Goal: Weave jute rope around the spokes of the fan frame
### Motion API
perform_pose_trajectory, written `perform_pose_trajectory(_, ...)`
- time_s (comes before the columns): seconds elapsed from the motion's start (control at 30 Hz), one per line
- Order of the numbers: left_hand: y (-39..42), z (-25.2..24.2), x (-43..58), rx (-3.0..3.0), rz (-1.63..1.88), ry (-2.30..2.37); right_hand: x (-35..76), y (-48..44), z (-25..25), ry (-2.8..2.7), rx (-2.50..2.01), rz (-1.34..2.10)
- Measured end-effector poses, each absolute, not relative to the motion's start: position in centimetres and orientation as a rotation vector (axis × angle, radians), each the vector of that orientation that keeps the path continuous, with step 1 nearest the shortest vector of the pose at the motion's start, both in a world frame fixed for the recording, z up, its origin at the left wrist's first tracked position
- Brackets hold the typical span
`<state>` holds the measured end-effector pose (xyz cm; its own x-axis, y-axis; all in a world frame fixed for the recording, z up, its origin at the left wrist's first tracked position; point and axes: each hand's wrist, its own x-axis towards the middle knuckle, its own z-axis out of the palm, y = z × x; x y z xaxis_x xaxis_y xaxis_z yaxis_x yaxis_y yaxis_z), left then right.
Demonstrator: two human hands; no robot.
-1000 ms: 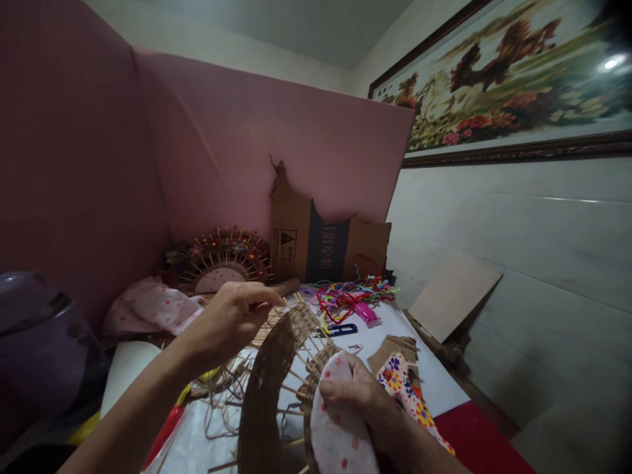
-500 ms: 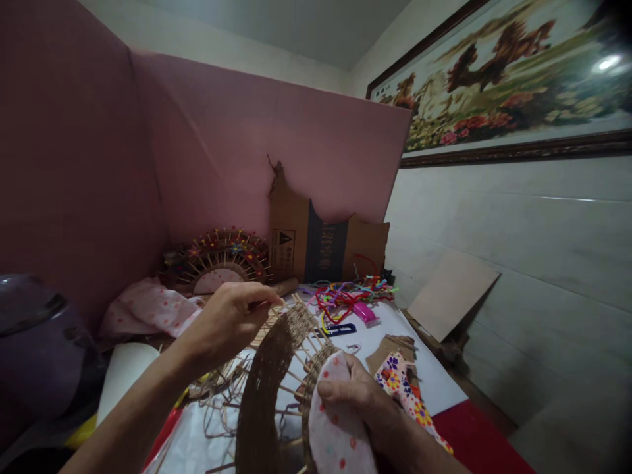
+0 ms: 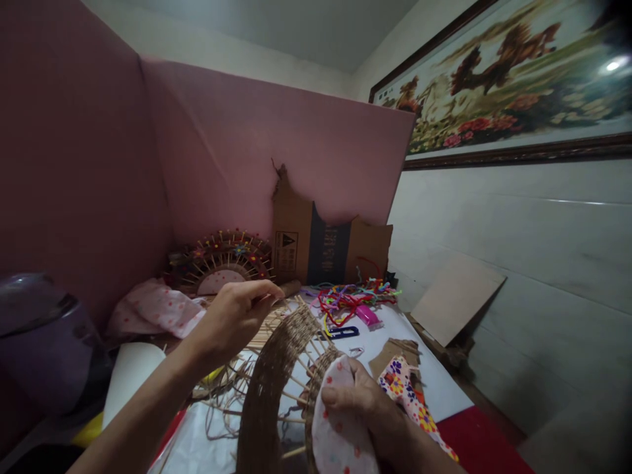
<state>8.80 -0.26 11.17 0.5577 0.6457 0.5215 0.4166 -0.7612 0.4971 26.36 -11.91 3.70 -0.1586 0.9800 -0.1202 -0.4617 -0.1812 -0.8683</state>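
My right hand [image 3: 365, 398] grips a half-round woven piece by its white, red-dotted cloth centre [image 3: 340, 421], thumb on top. Thin sticks run out from this centre through a wide brown woven band [image 3: 266, 382], and their tips poke out at the band's upper end. Just left of those tips, my left hand [image 3: 244, 313] is closed in a pinch, thumb and forefinger together. Whatever lies between its fingertips is too small to make out. The lower part of the woven piece runs out of view.
Behind stands a finished-looking woven fan shape [image 3: 222, 263] with small flowers. Colourful fuzzy stems [image 3: 345, 299], a dark blue cutter [image 3: 343, 333] and flowered fabric [image 3: 409, 395] lie on the table. Loose brown strands [image 3: 222, 411] are at left, cardboard [image 3: 291, 243] at the back.
The view has shifted slightly. My left hand has risen a little beside the band's end, still pinched. My right hand keeps its hold on the cloth centre.
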Motion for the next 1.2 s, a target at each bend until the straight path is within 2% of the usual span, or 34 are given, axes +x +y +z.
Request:
perform_pose_trajectory(0.27,0.6,10.9,8.9,2.129,0.825,0.863,26.5,-11.7,1.7,-0.864,-0.804,1.589)
perform_pose_trajectory(0.5,1.3,10.1,8.8,1.976,0.683,0.835,26.0,-11.6,2.5,-0.822,-0.766,1.553)
perform_pose_trajectory(0.77,1.5,10.6,8.5,2.084,0.56,0.899,26.3,-11.4,2.8,-0.888,-0.796,1.608)
perform_pose_trajectory(1.2,-0.8,11.2,8.4,2.599,0.692,1.006,26.1,-11.6,3.6,-0.819,-0.883,1.595)
